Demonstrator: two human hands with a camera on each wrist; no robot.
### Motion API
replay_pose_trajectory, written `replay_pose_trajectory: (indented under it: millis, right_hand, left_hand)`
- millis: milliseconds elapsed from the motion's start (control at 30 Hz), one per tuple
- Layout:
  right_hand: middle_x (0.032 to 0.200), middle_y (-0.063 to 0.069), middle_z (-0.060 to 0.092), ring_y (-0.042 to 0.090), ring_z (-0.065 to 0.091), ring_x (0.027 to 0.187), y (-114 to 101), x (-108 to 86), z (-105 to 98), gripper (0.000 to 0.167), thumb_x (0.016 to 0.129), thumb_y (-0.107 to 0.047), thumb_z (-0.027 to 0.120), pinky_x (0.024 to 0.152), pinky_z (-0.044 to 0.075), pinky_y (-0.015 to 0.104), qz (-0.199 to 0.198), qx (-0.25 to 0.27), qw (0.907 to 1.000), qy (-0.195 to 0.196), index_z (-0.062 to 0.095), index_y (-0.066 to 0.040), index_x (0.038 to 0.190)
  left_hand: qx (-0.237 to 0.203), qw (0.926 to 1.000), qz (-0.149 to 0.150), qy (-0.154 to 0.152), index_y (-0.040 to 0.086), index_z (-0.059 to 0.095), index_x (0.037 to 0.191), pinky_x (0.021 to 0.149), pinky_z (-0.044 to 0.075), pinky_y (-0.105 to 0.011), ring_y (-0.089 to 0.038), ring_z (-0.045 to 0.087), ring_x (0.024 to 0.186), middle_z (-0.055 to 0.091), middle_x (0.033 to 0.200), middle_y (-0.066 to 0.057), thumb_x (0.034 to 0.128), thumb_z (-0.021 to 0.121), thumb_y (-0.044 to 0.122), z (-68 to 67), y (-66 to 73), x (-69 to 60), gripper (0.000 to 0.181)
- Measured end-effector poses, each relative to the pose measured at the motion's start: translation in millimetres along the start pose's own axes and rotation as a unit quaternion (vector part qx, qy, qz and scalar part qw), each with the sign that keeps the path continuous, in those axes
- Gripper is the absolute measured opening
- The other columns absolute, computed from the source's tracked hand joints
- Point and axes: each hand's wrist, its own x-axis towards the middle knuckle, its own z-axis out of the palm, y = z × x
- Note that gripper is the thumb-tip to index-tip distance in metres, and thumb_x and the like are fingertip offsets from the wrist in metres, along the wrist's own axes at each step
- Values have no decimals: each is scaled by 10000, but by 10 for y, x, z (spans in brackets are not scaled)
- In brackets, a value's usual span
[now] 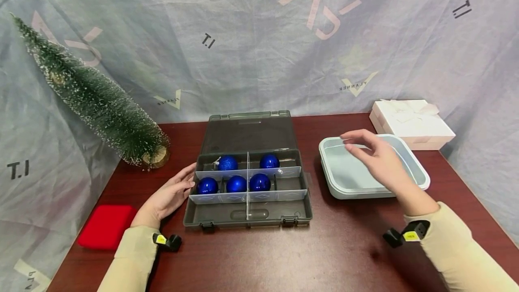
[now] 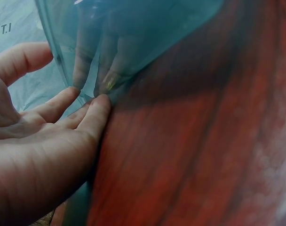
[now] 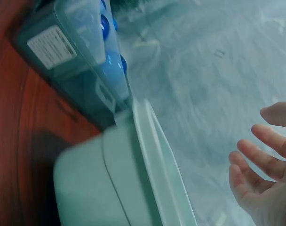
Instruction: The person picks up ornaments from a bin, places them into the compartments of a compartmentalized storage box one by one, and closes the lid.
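Note:
A grey see-through compartment box [image 1: 202, 213] stands on the table, its lid [image 1: 249, 135] folded back. Several blue Christmas balls lie in its back and middle rows: a glittery ball [image 1: 228, 162] back left, a shiny ball [image 1: 269, 161] back right, others in the middle row. The front row holds no balls. My left hand [image 1: 170, 195] rests its fingertips on the box's left side wall; the left wrist view shows these fingers [image 2: 99, 113] against it. Over the pale blue tub [image 1: 333, 184] hovers my right hand [image 1: 379, 159], fingers loosely bent, nothing held. The right wrist view shows them apart.
A snowy artificial Christmas tree [image 1: 97, 98] leans at the back left. On the table's left side lies a red object [image 1: 107, 226]. A white gift box [image 1: 413, 123] with a bow sits behind the tub. A printed cloth [image 1: 251, 48] hangs behind the table.

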Motion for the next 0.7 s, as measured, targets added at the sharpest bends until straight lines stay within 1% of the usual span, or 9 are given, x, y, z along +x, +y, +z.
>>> replay_pose_trajectory:
  millis: [67,100,200,267,433,467,500,600,700]
  right_hand:
    - [1147,-148,684,15,613,1063,48,-17,-106,262,1018,-165,646,899,447,115,159,-68,9998,123,685,-85,1264]
    - [1148,-167,678,11,609,1068,73,-24,-160,270,1024,-169,636,897,437,109,197,-96,9997,138,679,-72,1273]
    - [1171,-170,666,-13,595,1076,145,-45,-308,307,1041,-204,607,887,406,91,368,-221,9990,151,655,-54,1305]
    - [1211,-117,658,-42,578,1075,188,-55,-398,341,1051,-241,588,875,389,80,504,-374,9980,121,633,-50,1331]
    - [1319,116,613,-111,519,1045,319,-91,-549,412,1057,-330,558,847,374,92,953,-878,9915,118,604,-57,1362]
    - [1328,153,605,-88,526,1054,347,-98,-564,422,1059,-342,550,850,379,109,1035,-995,9896,106,600,-53,1364]
    - [1335,190,598,-28,554,1091,374,-102,-575,434,1063,-343,540,902,405,162,1090,-1059,9883,84,594,-39,1368]
    - [1338,267,591,238,590,1192,454,-106,-591,458,1072,-335,516,1025,422,411,1216,-1215,9851,22,574,2,1378]
    - [1347,332,564,480,522,1243,535,-98,-596,478,1075,-319,508,1009,343,645,1282,-1270,9836,-41,554,41,1386]
  left_hand:
    - [-6,10000,1,-3,37,17,1637,1189,-85,-557,-288,-183,1526,-122,1690,-132,1012,430,-14,-1,1,2,751]
    - [-3,10000,-6,-4,38,17,1637,1189,-86,-558,-288,-185,1526,-124,1691,-130,1012,430,-14,-2,1,1,751]
    - [4,10000,-15,0,40,18,1638,1189,-86,-559,-290,-182,1526,-121,1691,-130,1014,429,-12,-5,1,-3,749]
    - [20,10000,-22,5,42,17,1638,1188,-85,-561,-294,-180,1526,-120,1690,-133,1015,428,-9,-8,3,-8,748]
    - [47,10000,-16,2,45,19,1639,1190,-77,-560,-299,-170,1528,-113,1691,-134,1021,427,-5,-12,2,-12,742]
    - [45,10000,-12,-2,47,21,1640,1191,-74,-558,-297,-166,1529,-110,1692,-132,1022,427,-5,-13,0,-10,741]
    - [47,10000,-4,-11,48,22,1640,1192,-72,-558,-297,-163,1530,-108,1692,-131,1023,427,-5,-14,-2,-7,740]
    - [52,10000,13,-29,49,23,1640,1195,-65,-554,-294,-152,1533,-100,1694,-129,1022,425,-6,-17,-6,2,740]
    - [39,10000,26,-49,49,19,1640,1196,-62,-550,-292,-143,1534,-97,1694,-130,1023,422,-11,-20,-10,9,740]
